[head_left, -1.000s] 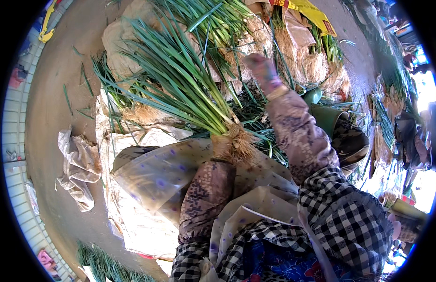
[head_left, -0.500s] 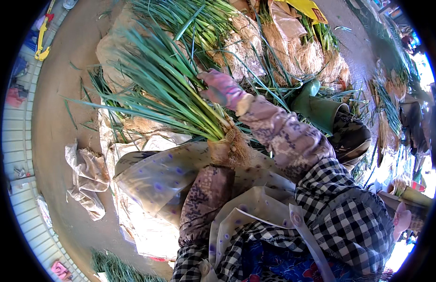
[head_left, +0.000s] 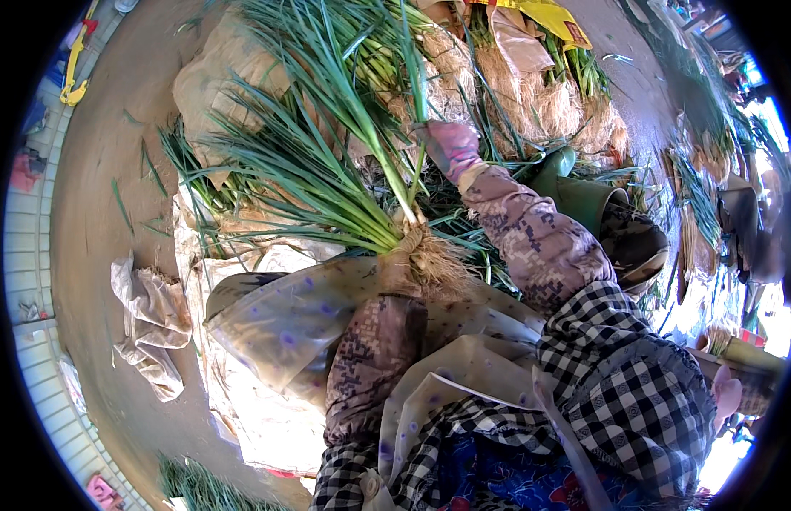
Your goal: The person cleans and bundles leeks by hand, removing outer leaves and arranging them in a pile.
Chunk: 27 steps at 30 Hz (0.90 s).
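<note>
Scallions, a bundle with pale roots, are lying across the person's lap, leaves fanning toward the far left over sacking on the ground. Left hand is hiding under the root end, its state impossible to tell. Right hand, gloved, is closing around a few upright leaves. Crumpled cloth is lying at the ground's left edge.

green onion bunch, roots gripped, fanned leaves
</note>
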Available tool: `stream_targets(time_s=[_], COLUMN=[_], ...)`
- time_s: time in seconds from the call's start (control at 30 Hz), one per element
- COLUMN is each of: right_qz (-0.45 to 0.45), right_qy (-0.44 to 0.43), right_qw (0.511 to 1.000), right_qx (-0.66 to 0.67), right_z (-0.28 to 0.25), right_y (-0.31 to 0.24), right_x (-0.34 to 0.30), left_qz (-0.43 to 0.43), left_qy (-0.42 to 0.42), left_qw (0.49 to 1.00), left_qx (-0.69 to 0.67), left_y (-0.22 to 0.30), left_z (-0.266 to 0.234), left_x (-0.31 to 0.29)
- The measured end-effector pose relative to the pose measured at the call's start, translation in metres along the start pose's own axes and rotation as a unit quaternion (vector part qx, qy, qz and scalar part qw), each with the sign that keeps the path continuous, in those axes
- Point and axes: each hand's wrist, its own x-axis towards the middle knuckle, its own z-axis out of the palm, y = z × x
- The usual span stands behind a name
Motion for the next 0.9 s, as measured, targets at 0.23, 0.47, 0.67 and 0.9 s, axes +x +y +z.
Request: stream_targets(time_s=[0.23, 0.47, 0.67, 0.9], right_qz=[0.233, -0.093, 0.186, 0.076], right_qy=[0.082, 0.178, -0.32, -0.255], right_qw=[0.969, 0.96, 0.626, 0.61], right_qx=[-0.004, 0.196, 0.686, 0.747], right_z=[0.006, 0.043, -0.003, 0.028], right_y=[0.15, 0.274, 0.004, -0.007], right_x=[0.013, -0.063, -0.065, -0.06], left_qz=[-0.009, -0.13, -0.16, -0.105], left_qy=[-0.023, -0.128, -0.089, 0.04], left_qw=[0.999, 0.965, 0.978, 0.99], left_qx=[-0.03, -0.186, -0.103, -0.088], left_y=[0.001, -0.007, 0.012, 0.008], left_z=[-0.013, 0.026, -0.017, 0.006], left_x=[0.001, 0.011, 0.005, 0.008])
